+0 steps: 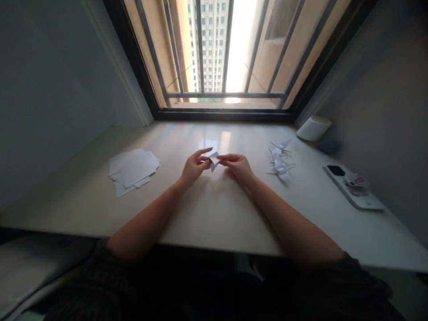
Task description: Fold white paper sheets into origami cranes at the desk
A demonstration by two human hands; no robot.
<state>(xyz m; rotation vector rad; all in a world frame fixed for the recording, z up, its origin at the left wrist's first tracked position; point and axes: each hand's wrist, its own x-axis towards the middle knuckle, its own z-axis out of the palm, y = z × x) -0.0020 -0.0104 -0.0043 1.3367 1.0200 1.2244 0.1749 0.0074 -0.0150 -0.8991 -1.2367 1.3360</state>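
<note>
A small piece of folded white paper (214, 160) is held between my two hands, above the middle of the table. My left hand (194, 166) pinches its left corner between thumb and fingers, with the index finger stretched out above it. From the right, my right hand (238, 165) grips the opposite corner between thumb and index finger. The paper shows a pointed, diamond-like outline; its finer folds are too small to make out. To the right of my hands lie several folded paper cranes (280, 161), close together. On the left is a loose pile of white paper sheets (135, 169).
The white table (207, 223) runs up to a barred window (220, 102). At the back right, a white cylindrical object (313, 128) stands against the wall. A white phone (354, 187) lies near the right edge, with a small roundish item (357, 181) on it.
</note>
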